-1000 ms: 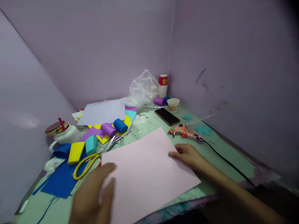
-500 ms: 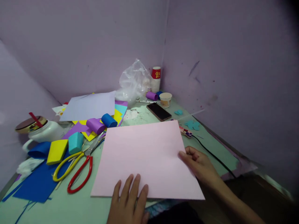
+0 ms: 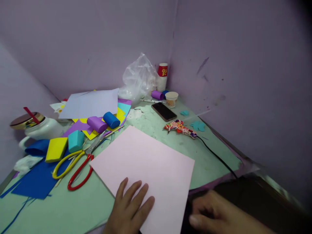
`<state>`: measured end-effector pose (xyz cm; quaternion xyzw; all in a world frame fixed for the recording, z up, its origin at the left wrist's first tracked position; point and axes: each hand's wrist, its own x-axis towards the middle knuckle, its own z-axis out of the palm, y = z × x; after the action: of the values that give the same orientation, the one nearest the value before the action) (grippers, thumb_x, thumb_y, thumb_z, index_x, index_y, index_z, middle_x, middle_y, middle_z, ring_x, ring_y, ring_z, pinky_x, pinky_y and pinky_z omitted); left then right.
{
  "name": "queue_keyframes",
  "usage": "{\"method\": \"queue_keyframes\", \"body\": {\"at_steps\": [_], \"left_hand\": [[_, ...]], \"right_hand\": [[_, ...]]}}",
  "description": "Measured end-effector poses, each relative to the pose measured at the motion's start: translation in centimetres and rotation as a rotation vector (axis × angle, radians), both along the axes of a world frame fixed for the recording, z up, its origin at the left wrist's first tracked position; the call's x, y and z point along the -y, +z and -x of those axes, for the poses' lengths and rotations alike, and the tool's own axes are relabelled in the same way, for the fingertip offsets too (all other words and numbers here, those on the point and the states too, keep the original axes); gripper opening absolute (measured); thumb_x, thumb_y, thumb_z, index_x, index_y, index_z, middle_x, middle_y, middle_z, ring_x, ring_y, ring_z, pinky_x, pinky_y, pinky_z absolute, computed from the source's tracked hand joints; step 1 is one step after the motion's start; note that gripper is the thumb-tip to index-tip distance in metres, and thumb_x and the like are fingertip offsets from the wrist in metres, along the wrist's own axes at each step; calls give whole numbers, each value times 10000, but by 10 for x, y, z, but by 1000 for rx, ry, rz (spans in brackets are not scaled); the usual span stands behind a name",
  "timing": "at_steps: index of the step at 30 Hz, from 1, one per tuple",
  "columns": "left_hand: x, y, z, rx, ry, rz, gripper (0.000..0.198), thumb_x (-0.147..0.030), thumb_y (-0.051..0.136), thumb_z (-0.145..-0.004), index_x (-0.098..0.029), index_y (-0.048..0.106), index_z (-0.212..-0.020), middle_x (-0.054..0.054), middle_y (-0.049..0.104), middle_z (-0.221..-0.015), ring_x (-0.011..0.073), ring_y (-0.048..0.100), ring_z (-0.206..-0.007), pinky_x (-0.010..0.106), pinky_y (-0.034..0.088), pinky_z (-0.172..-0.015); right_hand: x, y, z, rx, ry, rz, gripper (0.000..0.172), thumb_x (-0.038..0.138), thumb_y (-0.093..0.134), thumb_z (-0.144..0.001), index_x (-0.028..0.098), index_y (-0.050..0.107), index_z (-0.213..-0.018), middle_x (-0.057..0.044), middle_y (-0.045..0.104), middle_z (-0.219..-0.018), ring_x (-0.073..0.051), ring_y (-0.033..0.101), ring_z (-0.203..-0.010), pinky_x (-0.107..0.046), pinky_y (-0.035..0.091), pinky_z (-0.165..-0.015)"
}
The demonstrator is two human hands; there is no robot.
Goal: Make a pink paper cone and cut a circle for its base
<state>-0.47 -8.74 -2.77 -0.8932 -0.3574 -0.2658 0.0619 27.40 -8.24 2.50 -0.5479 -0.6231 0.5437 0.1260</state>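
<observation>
A pale pink sheet of craft foam or card (image 3: 148, 165) lies turned cornerwise at the table's front, its near part reaching past the edge. On its lower left part my left hand (image 3: 131, 208) rests flat with fingers spread. My right hand (image 3: 212, 211) is just right of the sheet, beyond the table edge, fingers curled in and slightly blurred; I see nothing in it. Scissors (image 3: 89, 151) with one yellow and one red handle lie left of the sheet. Behind its right side is a flower-patterned glue gun (image 3: 179, 127) with a black cord.
Blue foam (image 3: 36, 183) and yellow (image 3: 56, 149), teal and purple rolled pieces lie at left, near a white mug (image 3: 46, 128). Farther back are stacked sheets (image 3: 91, 104), a plastic bag (image 3: 138, 78), paper cups (image 3: 162, 76), a phone (image 3: 163, 111) and teal cutouts (image 3: 198, 125).
The pink sheet has turned clockwise and come nearer, uncovering the glue gun. My right hand has left its right edge and moved down toward me. My left hand stays on the sheet.
</observation>
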Motion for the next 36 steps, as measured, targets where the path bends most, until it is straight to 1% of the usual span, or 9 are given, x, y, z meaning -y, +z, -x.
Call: {"method": "queue_keyframes", "body": {"at_steps": [3,7,9,12,18,24,28,33,36], "left_hand": [[-7,10,6,47,-88,100,495,-70,408,-821,-266,502,-1266,46,634,-1230,245,395,-1309,539,161,-1125],[-20,17,21,68,-126,216,642,45,367,-731,-303,484,-1258,20,562,-1324,249,287,-1369,594,152,-1103],[-24,19,30,23,-92,235,651,73,372,-715,-299,499,-1235,33,516,-1369,257,255,-1382,613,157,-1089],[-19,24,41,-60,14,232,624,57,401,-717,-243,498,-1256,89,471,-1401,285,223,-1390,619,159,-1080],[12,22,36,-92,56,102,539,25,394,-743,-156,516,-1236,162,575,-1281,292,322,-1345,601,166,-1069],[20,9,34,10,9,176,536,-3,342,-779,-120,458,-1289,169,568,-1287,248,390,-1311,506,294,-1064],[22,8,35,158,21,225,409,-186,400,-858,-159,505,-1253,141,591,-1265,255,458,-1260,503,339,-1055],[28,13,32,392,198,262,242,-201,495,-858,-216,616,-1066,65,675,-1126,216,560,-1153,433,427,-1015],[28,23,26,419,351,313,145,-166,567,-814,-223,675,-892,16,720,-953,180,657,-947,337,506,-920]], "right_hand": [[-4,16,-25,118,58,-474,85,319,639,-783,249,684,-803,-20,687,-765,-181,656,-736,-273,551,-673],[-27,20,-39,240,338,-859,451,136,537,-826,306,536,-1245,-59,574,-1278,-269,468,-1242,-491,413,-1005],[-38,11,-38,289,481,-860,592,96,510,-821,299,399,-1367,-57,445,-1416,-265,320,-1351,-560,297,-1073],[-46,-8,-28,277,581,-816,626,72,491,-816,270,353,-1394,-63,411,-1443,-237,301,-1363,-572,254,-1090],[-39,-31,-12,181,580,-854,527,116,528,-804,222,469,-1317,-84,474,-1394,-236,371,-1310,-474,378,-1034],[-41,-32,-17,46,531,-843,478,96,530,-812,211,514,-1275,-88,539,-1330,-216,415,-1275,-404,426,-996],[-54,-32,-21,-116,492,-786,394,184,605,-823,235,574,-1211,-91,604,-1242,-222,493,-1202,-407,449,-964],[-66,-31,-11,-294,317,-732,205,257,616,-841,232,675,-1035,-71,716,-963,-198,643,-949,-340,523,-819],[-68,-27,3,-188,107,-671,133,294,623,-826,204,703,-881,-48,723,-818,-170,670,-752,-278,532,-682]]}}
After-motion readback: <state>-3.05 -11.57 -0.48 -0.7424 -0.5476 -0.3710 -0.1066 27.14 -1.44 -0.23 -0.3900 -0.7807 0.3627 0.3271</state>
